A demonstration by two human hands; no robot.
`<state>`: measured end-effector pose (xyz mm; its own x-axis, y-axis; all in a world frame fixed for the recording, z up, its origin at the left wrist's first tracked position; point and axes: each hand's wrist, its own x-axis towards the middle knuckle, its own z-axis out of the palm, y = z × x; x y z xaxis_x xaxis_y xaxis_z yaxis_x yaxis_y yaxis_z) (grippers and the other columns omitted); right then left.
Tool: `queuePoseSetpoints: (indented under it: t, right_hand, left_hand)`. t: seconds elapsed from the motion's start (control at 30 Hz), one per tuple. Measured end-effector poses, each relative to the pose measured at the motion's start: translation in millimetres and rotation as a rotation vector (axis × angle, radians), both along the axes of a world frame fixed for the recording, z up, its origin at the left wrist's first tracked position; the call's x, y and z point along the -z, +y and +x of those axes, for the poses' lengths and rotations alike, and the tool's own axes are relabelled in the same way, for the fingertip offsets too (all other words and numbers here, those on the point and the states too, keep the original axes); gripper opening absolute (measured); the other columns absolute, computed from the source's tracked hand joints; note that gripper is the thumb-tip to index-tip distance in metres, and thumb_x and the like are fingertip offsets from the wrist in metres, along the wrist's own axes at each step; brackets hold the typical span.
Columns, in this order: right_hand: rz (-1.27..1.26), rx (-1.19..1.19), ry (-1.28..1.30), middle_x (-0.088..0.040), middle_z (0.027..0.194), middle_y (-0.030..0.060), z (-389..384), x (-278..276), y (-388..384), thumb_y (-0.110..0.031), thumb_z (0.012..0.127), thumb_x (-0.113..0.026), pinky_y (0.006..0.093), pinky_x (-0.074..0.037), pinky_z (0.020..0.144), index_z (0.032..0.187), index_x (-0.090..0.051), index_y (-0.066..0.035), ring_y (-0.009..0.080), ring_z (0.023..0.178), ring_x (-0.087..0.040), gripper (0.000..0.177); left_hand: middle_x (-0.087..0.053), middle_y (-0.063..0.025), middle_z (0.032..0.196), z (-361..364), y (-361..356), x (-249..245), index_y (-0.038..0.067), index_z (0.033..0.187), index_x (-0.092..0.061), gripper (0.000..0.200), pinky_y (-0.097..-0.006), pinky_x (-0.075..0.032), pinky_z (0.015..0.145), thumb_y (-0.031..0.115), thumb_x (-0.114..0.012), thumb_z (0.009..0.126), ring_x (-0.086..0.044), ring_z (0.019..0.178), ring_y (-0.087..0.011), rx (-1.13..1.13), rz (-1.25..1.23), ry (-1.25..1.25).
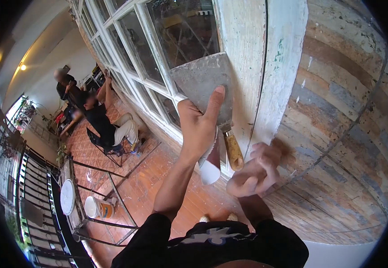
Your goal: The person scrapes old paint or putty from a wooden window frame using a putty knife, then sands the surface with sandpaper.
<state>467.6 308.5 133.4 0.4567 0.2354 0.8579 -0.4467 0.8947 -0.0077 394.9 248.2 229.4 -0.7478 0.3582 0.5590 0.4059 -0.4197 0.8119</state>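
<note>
the left hand [198, 129] clasped the scraper [205, 80] by its blade, plus a folded sheet [210, 168]; its handle [234, 151] slanted down toward the right hand [260, 169] — blurred, half-open, seemingly empty.

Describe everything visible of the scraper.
The scraper has a broad, flaring grey metal-looking blade, smudged and speckled, and a worn yellow-brown handle that looks wooden. Blade up in the picture, handle down, it sits before the white window frame. The left hand grips the blade, thumb on its face; contact with the frame is unclear.
</note>
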Motion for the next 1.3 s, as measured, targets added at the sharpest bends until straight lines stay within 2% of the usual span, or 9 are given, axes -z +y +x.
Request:
queuePoseSetpoints:
  t: [0.23, 0.33, 0.53, 0.67, 1.0, 1.1, 1.2, 1.23, 1.3]
  right_hand:
    - [-0.128, -0.100, -0.234, -0.050, 0.104, 0.0206, -9, 7, -7, -0.029, 0.099, -0.045, 0.0396, -0.047, 0.074, 0.120, -0.046, 0.004, 0.0275, 0.087, -0.051, 0.039]
    - [0.080, -0.155, -0.185, -0.049, 0.106, 0.0215, -9, 0, 5, -0.018, 0.097, -0.051, 0.0382, -0.050, 0.070, 0.122, -0.045, 0.003, 0.0258, 0.087, -0.052, 0.033]
    - [-0.198, 0.007, -0.336, -0.054, 0.111, 0.0186, -12, -16, -7, 0.014, 0.077, -0.072, 0.0282, -0.052, 0.070, 0.116, -0.054, 0.002, 0.0184, 0.087, -0.057, 0.044]
    - [-0.326, -0.110, -0.331, -0.066, 0.099, 0.0131, -6, -28, -18, 0.008, 0.069, -0.081, 0.0306, -0.051, 0.071, 0.095, -0.067, -0.001, 0.0222, 0.086, -0.064, 0.030]
    - [-0.400, -0.286, -0.345, -0.067, 0.093, 0.0130, -13, -24, -20, 0.017, 0.072, -0.075, 0.0273, -0.051, 0.067, 0.089, -0.068, 0.004, 0.0207, 0.080, -0.065, 0.023]
    - [-0.293, -0.160, -0.370, -0.067, 0.092, 0.0138, -1, -26, -23, 0.011, 0.077, -0.072, 0.0283, -0.050, 0.063, 0.088, -0.065, 0.003, 0.0212, 0.076, -0.061, 0.015]
    - [-0.086, 0.119, -0.320, -0.066, 0.089, 0.0115, 21, -22, -21, 0.002, 0.081, -0.068, 0.0336, -0.049, 0.070, 0.088, -0.062, -0.002, 0.0203, 0.073, -0.057, 0.010]
    - [-0.070, 0.082, -0.183, -0.060, 0.087, 0.0126, 10, -9, -25, -0.012, 0.090, -0.051, 0.0415, -0.043, 0.075, 0.097, -0.058, -0.001, 0.0240, 0.080, -0.052, 0.015]
    - [0.075, 0.097, -0.148, -0.059, 0.090, 0.0125, 22, -12, -27, -0.018, 0.092, -0.050, 0.0445, -0.043, 0.076, 0.099, -0.059, -0.003, 0.0248, 0.084, -0.052, 0.019]
  left_hand:
    - [-0.067, -0.0016, 0.078, -6, 1, 4, -0.004, 0.090, -0.069, 0.027, -0.0266, -0.045, 0.060, 0.021, -0.065, 0.096, -0.054, 0.069, -0.0071, 0.000, -0.032, 0.075]
    - [-0.067, -0.0013, 0.079, -1, 6, 3, -0.003, 0.090, -0.070, 0.028, -0.0263, -0.045, 0.060, 0.024, -0.066, 0.095, -0.055, 0.069, -0.0074, 0.083, 0.078, -0.110]
    - [-0.067, -0.0016, 0.079, -13, 3, -10, -0.002, 0.092, -0.070, 0.028, -0.0253, -0.044, 0.061, 0.027, -0.071, 0.092, -0.056, 0.069, -0.0070, 0.090, -0.026, -0.150]
    - [-0.065, -0.0003, 0.073, -12, 7, -15, -0.003, 0.086, -0.071, 0.027, -0.0250, -0.041, 0.056, 0.025, -0.072, 0.090, -0.052, 0.063, -0.0064, -0.048, 0.108, -0.052]
    - [-0.070, -0.0092, 0.076, -7, -2, -32, -0.006, 0.091, -0.070, 0.028, -0.0257, -0.049, 0.053, 0.021, -0.066, 0.095, -0.067, 0.062, -0.0136, 0.106, 0.031, -0.048]
    - [-0.070, -0.0101, 0.078, -6, -4, -34, -0.007, 0.094, -0.069, 0.026, -0.0254, -0.050, 0.054, 0.018, -0.065, 0.095, -0.069, 0.063, -0.0164, 0.121, 0.033, -0.056]
    - [-0.069, -0.0162, 0.081, -3, -3, -37, -0.010, 0.095, -0.065, 0.022, -0.0304, -0.054, 0.049, 0.011, -0.070, 0.089, -0.069, 0.059, -0.0230, 0.164, 0.102, -0.169]
    - [-0.069, -0.0164, 0.081, -3, -1, -37, -0.010, 0.095, -0.065, 0.022, -0.0306, -0.054, 0.049, 0.011, -0.070, 0.089, -0.069, 0.059, -0.0227, 0.160, 0.119, -0.166]
    - [-0.068, -0.0167, 0.080, -2, 1, -34, -0.011, 0.096, -0.064, 0.023, -0.0310, -0.054, 0.048, 0.010, -0.071, 0.088, -0.068, 0.059, -0.0222, 0.149, 0.144, -0.172]
